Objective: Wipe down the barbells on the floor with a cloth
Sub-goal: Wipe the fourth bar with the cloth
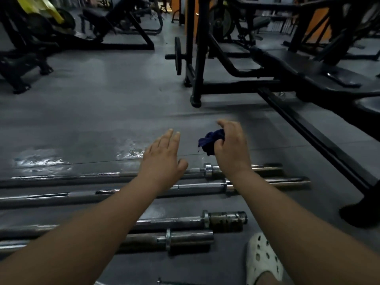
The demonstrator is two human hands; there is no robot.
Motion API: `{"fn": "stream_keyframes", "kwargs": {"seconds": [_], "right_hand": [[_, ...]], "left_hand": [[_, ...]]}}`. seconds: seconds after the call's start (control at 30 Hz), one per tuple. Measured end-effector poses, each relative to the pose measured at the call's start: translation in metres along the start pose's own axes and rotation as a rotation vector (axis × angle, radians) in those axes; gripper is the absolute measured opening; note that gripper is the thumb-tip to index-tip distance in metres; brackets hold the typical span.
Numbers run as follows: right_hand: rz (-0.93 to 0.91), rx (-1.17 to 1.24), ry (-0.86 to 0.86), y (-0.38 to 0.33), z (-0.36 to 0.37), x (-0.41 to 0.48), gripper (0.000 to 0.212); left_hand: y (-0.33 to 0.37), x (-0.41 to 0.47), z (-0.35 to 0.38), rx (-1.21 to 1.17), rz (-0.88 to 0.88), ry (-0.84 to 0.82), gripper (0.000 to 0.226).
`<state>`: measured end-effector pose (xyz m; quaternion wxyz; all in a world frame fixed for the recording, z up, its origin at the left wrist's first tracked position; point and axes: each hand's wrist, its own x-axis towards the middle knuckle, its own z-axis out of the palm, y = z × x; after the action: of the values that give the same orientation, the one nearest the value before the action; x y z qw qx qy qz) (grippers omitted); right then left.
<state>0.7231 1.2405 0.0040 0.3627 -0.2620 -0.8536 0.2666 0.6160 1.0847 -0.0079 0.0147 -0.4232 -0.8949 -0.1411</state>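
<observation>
Several steel barbells lie side by side on the grey floor, running left to right. The farthest barbell [267, 169] and the second barbell [197, 189] pass under my forearms. Two shorter, rusty bars, the third barbell [226, 220] and the fourth barbell [189, 239], lie closer to me. My right hand [231, 147] grips a crumpled dark blue cloth [209, 141] above the far bar's collar. My left hand [162, 159] hovers flat with straight fingers over the far bar, holding nothing.
A black bench frame [308, 128] runs along the right, its foot by the bar ends. A weight plate [177, 55] hangs on a rack behind. Machines stand at the far left. Wet patches [41, 161] shine on the floor. My white clog [261, 262] is at bottom right.
</observation>
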Motion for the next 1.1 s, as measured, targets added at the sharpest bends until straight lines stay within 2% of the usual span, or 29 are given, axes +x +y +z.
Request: {"fn": "stream_keyframes", "kwargs": {"seconds": [0.2, 0.33, 0.43, 0.5, 0.6, 0.7, 0.77, 0.83, 0.87, 0.97, 1.1], "right_hand": [[0.318, 0.004, 0.026, 0.077, 0.052, -0.007, 0.046], [0.499, 0.046, 0.094, 0.127, 0.076, -0.004, 0.045], [0.609, 0.109, 0.191, 0.159, 0.084, 0.005, 0.043], [0.633, 0.133, 0.191, 0.177, 0.094, 0.008, 0.041], [0.587, 0.092, 0.106, 0.199, 0.122, 0.007, 0.040], [0.501, -0.117, 0.001, 0.227, 0.160, -0.007, 0.038], [0.442, -0.314, -0.191, 0.249, 0.181, -0.029, 0.041], [0.348, -0.574, -0.408, 0.264, 0.193, -0.053, 0.057], [0.322, -0.645, -0.437, 0.267, 0.196, -0.060, 0.065], [0.384, -0.675, -0.412, 0.260, 0.204, -0.067, 0.068], [0.589, -0.380, -0.399, 0.253, 0.214, -0.079, 0.054]], "left_hand": [[-0.004, 0.032, 0.084, -0.128, 0.011, -0.117, 0.073], [-0.016, 0.051, 0.147, -0.123, 0.023, -0.217, 0.076], [-0.021, 0.066, 0.183, -0.118, 0.026, -0.294, 0.078], [-0.023, 0.074, 0.203, -0.128, 0.033, -0.324, 0.078], [-0.021, 0.085, 0.230, -0.132, 0.057, -0.359, 0.077], [-0.021, 0.089, 0.253, -0.150, 0.065, -0.397, 0.078], [-0.024, 0.091, 0.266, -0.153, 0.046, -0.426, 0.077], [-0.030, 0.092, 0.276, -0.141, 0.038, -0.440, 0.077], [-0.033, 0.094, 0.280, -0.139, 0.038, -0.433, 0.078], [-0.038, 0.098, 0.291, -0.124, 0.028, -0.424, 0.079], [-0.042, 0.097, 0.304, -0.111, 0.030, -0.467, 0.082]]}}
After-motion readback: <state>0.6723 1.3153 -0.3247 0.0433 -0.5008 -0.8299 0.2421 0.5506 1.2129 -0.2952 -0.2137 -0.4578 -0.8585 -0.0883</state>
